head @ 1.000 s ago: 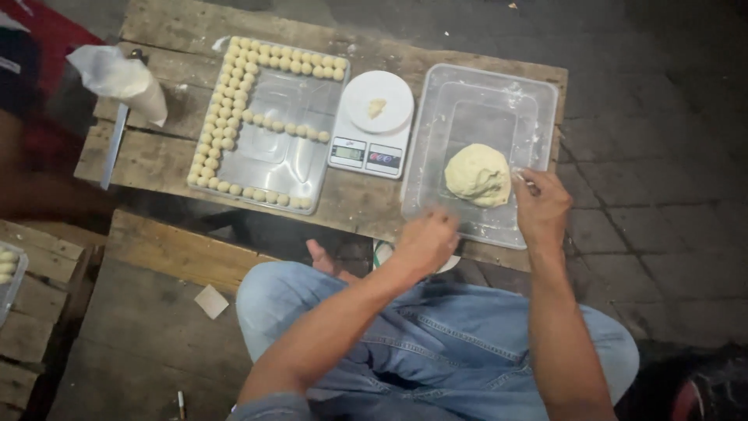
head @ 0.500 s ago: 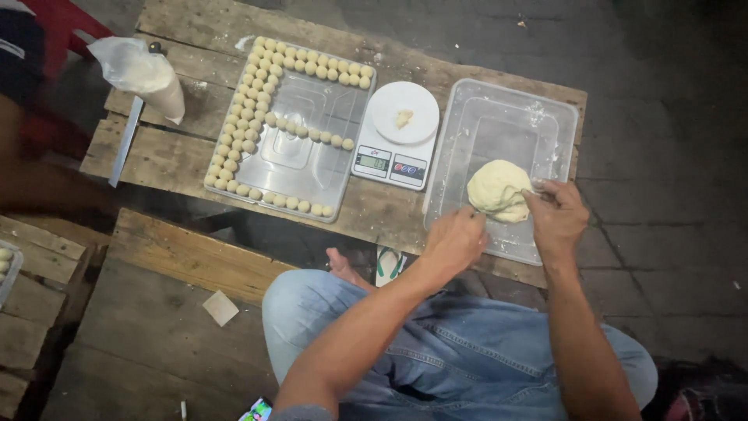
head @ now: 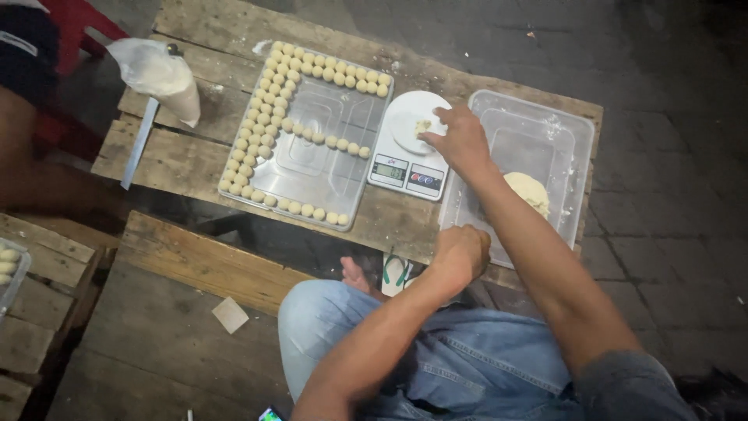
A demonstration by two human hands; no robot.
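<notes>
My right hand (head: 460,139) reaches over the white kitchen scale (head: 409,148), its fingertips on a small piece of dough (head: 422,125) lying on the round weighing plate. My left hand (head: 461,256) is curled into a loose fist at the near edge of the wooden table (head: 187,160), beside the clear plastic tub (head: 538,132); I cannot see whether it holds anything. A lump of pale dough (head: 528,192) lies in the tub, partly hidden by my right forearm. Left of the scale a clear tray lid (head: 312,168) carries rows of several small dough balls (head: 248,148).
A white plastic bag (head: 160,74) and a knife (head: 140,144) lie at the table's left end. Another person's arm (head: 31,156) shows at the far left. A wooden pallet (head: 156,312) lies below the table, with a tub of dough balls (head: 8,261) at the left edge.
My right hand has left the dough lump in the tub and moved left onto the scale's plate. My left hand stayed near the table's front edge.
</notes>
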